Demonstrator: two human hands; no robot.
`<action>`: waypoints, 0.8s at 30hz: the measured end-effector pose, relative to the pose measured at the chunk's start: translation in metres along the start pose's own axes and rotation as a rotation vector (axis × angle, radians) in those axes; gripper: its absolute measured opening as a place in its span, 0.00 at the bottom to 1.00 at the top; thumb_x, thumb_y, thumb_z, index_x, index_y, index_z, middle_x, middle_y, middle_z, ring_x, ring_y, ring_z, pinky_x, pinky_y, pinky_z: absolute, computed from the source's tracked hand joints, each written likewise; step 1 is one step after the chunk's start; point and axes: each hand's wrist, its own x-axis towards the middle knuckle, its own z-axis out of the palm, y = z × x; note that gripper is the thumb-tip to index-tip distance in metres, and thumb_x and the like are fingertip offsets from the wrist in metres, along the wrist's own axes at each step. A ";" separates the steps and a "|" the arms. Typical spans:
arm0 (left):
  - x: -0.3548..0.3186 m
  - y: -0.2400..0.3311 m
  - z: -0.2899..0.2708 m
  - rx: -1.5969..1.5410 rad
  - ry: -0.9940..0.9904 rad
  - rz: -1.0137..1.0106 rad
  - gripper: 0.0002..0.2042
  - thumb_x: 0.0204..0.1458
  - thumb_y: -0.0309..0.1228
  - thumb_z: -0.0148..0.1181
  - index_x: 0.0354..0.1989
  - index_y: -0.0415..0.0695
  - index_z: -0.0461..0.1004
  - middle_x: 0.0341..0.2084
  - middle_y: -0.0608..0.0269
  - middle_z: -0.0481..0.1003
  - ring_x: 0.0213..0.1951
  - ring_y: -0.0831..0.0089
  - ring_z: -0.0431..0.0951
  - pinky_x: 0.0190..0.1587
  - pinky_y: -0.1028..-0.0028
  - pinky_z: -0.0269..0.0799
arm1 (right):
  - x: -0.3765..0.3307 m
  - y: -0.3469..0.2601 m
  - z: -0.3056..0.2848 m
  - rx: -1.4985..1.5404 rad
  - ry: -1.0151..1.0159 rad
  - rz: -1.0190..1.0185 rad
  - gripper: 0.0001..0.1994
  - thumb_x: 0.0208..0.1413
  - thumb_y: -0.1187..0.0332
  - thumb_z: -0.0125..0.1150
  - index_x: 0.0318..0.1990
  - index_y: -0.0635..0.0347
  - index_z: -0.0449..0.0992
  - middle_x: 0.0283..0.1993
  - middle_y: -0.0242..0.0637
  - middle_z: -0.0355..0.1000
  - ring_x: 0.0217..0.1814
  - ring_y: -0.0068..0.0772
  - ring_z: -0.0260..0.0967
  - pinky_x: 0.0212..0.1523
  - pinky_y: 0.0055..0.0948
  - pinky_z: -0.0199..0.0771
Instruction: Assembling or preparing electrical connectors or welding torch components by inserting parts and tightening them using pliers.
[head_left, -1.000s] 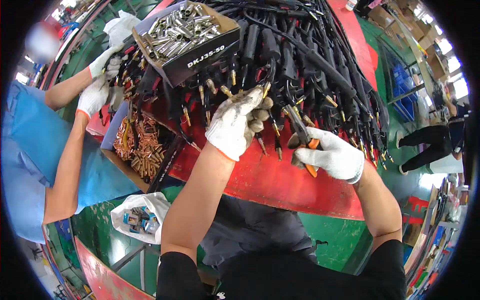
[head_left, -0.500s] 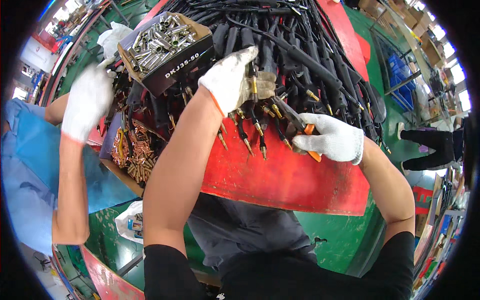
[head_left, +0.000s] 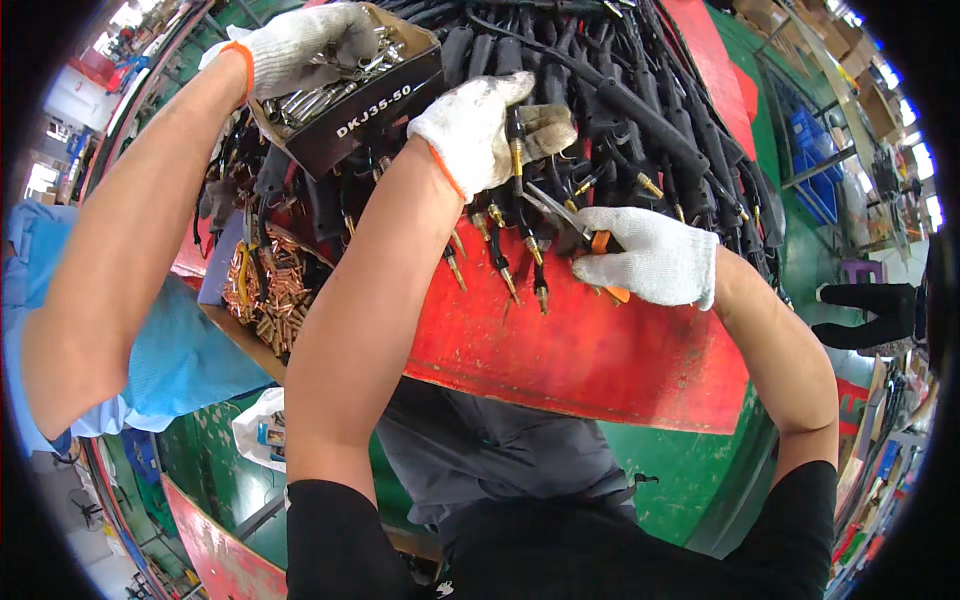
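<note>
My gloved left hand (head_left: 475, 135) is closed around a black welding torch neck whose brass end (head_left: 517, 165) points down toward me. In my gloved right hand (head_left: 650, 255) are pliers (head_left: 600, 242) with orange handles. The jaws of the pliers reach up and left, close to that brass end; whether they touch it I cannot tell. Around both hands hang more black torches (head_left: 640, 140) with brass tips, their ends lying over the red table (head_left: 560, 350).
At the left, a co-worker's gloved hand (head_left: 300, 50) is in a black box (head_left: 370, 120) of silver metal sleeves. Below stands a carton (head_left: 240, 335) of copper-coloured tips with yellow-handled pliers. A white bag (head_left: 262, 430) sits under the table's left side. Another person's legs (head_left: 870, 315) show at far right.
The co-worker's hand has moved up and right into the box of silver sleeves. My right hand has shifted slightly left with the pliers, whose jaws are now lower on the held torch's end.
</note>
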 end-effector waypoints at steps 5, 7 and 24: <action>0.007 -0.005 0.000 -0.027 -0.063 0.018 0.15 0.68 0.33 0.50 0.54 0.34 0.70 0.41 0.40 0.80 0.39 0.53 0.84 0.45 0.62 0.84 | -0.003 0.002 -0.004 0.001 0.019 -0.074 0.15 0.64 0.64 0.60 0.53 0.62 0.73 0.32 0.31 0.71 0.33 0.24 0.69 0.33 0.30 0.71; 0.005 -0.003 -0.006 -0.032 -0.048 0.022 0.15 0.68 0.32 0.49 0.55 0.34 0.69 0.41 0.41 0.79 0.40 0.54 0.84 0.45 0.62 0.85 | -0.003 -0.004 -0.002 -0.016 0.024 -0.064 0.15 0.64 0.64 0.60 0.52 0.62 0.73 0.32 0.31 0.72 0.33 0.25 0.69 0.33 0.30 0.71; 0.012 -0.009 -0.025 -0.001 -0.078 -0.012 0.12 0.64 0.31 0.56 0.50 0.35 0.74 0.38 0.50 0.81 0.35 0.61 0.83 0.33 0.69 0.80 | -0.013 -0.042 0.004 -0.680 0.274 0.006 0.14 0.59 0.62 0.59 0.46 0.64 0.74 0.35 0.52 0.78 0.41 0.53 0.79 0.46 0.46 0.76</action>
